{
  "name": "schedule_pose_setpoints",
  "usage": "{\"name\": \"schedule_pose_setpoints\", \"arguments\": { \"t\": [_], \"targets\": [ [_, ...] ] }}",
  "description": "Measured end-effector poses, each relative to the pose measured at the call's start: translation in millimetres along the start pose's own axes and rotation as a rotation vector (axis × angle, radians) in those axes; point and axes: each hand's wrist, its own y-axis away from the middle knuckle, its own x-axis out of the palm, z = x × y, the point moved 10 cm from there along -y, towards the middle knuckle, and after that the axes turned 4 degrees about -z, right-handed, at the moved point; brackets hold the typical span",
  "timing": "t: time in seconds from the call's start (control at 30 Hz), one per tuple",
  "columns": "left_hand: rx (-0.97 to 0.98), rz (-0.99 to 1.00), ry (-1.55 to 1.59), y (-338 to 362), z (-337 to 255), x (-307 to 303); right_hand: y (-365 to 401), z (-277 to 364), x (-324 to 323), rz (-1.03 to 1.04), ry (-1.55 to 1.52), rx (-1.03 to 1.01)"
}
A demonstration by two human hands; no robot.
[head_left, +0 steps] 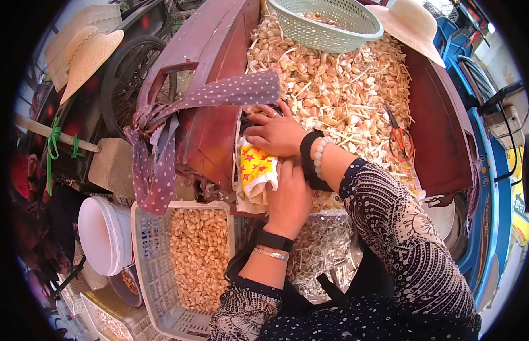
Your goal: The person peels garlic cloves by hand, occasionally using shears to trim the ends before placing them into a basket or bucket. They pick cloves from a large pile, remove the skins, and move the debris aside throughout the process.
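Observation:
My right hand [276, 135], with a ring and a white bead bracelet, reaches across to the wooden edge of the garlic bed. Its fingers are spread over a dark item, mostly hidden beneath them. Just below it, my left hand [290, 199] lies against a white and yellow cloth [257, 165] printed with red stars. The left fingertips are partly covered by the right hand and wrist, so their grip is not visible. Loose garlic cloves [338, 85] spread beyond both hands. A purple dotted cloth strip [219, 94] is tied to the frame at the left.
Red-handled scissors [398, 139] lie on the garlic at the right. A green basket [327, 25] sits at the far end. Cloves fill part of a pale crate [142, 250] at lower left, near a white bucket [105, 227]. Straw hats [85, 54] hang left; another [409, 25] is at right.

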Motion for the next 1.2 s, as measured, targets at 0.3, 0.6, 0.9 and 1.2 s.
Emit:
{"name": "schedule_pose_setpoints", "arguments": {
  "t": [0.3, 0.6, 0.9, 1.2],
  "targets": [
    [-0.072, -0.071, 0.103, 1, -1, -22, 57, -84, -49, -0.281, 0.202, 0.559],
    [-0.197, -0.374, 0.229, -6, 30, -56, 102, -117, -74, -0.209, 0.193, 0.71],
    [-0.229, -0.469, 0.338, -13, 47, -64, 101, -87, -92, -0.334, -0.046, 0.528],
    [-0.072, -0.035, -0.209, -14, 34, -16, 93, -14, -86, -0.23, -0.652, 0.23]
  ]
}}
